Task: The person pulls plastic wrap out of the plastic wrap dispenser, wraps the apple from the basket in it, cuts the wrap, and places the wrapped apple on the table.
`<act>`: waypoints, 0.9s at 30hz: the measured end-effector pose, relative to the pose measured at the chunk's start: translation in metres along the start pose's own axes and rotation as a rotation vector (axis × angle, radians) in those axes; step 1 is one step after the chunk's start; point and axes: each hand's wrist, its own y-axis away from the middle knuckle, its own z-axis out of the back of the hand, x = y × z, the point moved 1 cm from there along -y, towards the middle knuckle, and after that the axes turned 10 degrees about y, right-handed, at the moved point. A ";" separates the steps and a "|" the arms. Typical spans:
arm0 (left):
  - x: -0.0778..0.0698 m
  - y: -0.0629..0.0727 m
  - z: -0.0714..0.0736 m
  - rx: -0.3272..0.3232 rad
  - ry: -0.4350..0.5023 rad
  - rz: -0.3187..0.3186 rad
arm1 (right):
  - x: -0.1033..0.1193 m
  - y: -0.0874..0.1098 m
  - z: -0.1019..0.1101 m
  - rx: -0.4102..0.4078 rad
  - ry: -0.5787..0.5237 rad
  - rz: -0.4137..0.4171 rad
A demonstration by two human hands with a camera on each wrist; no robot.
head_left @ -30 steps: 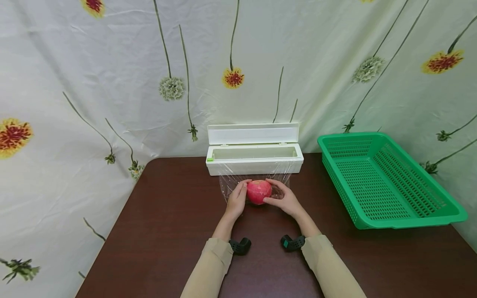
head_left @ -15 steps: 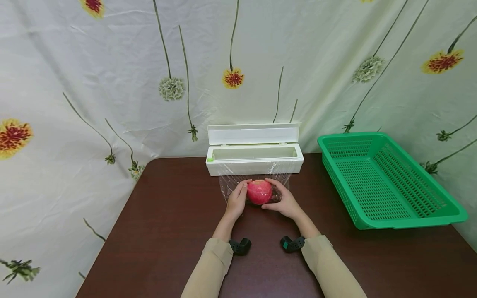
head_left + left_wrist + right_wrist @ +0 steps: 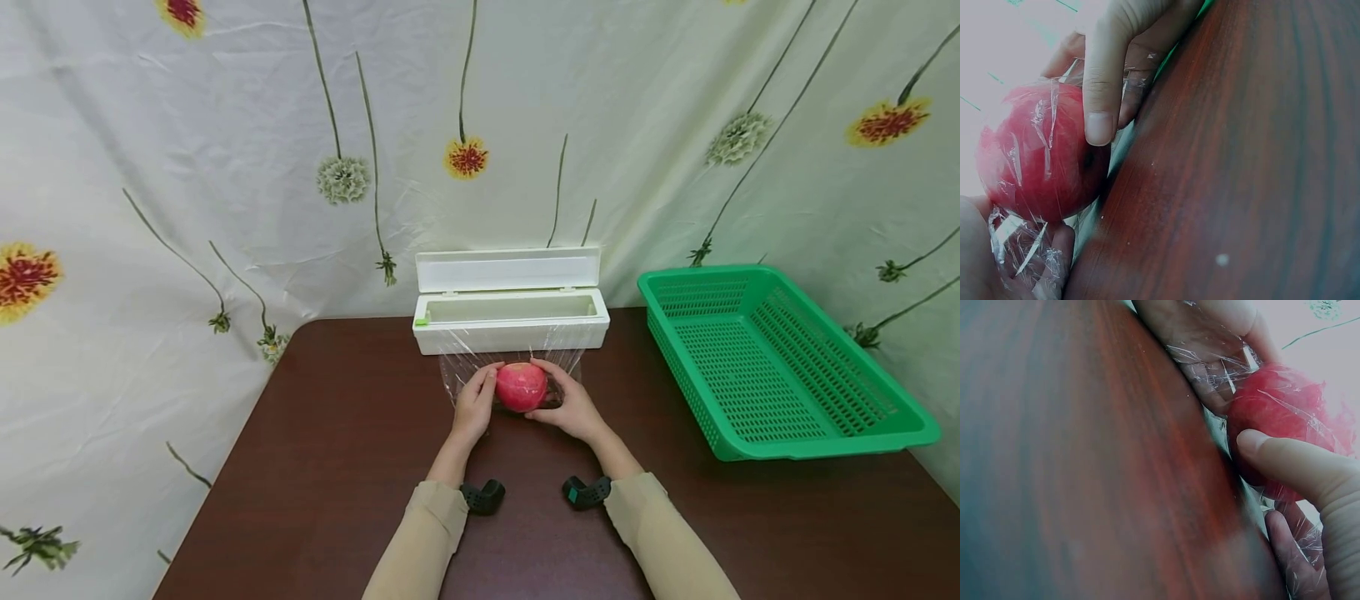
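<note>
Apple (image 3: 522, 387) low at mid-counter (image 3: 352, 450), on the near side of the box (image 3: 512, 321); cannot tell whether it rests on the wood. Left grip (image 3: 474, 404) partly closed at its left side, thumb nearer, fingers farther, film (image 3: 459, 367) crumpled against them. Right grip (image 3: 576, 410) curled round the right side, thumb on the near face, forefinger at the far top, a small gap between palm and fruit. Bracing from both sides probably stops it rolling, each grip free to pin loose film. Wrist views show film creased tight over the skin, bunched below by the fingers. Film runs from the box's near edge down to the apple, likely why the fruit is kept so near: less slack to manage. Lid (image 3: 510, 271) tipped back on the far side, which leaves the mouth unobstructed. Green basket (image 3: 832, 450) well right of the hands, apparently parked there to spare working room, yet within reach.
</note>
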 end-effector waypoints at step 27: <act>-0.007 0.010 0.013 0.247 -0.170 -0.239 | 0.005 0.001 0.000 -0.023 0.089 -0.037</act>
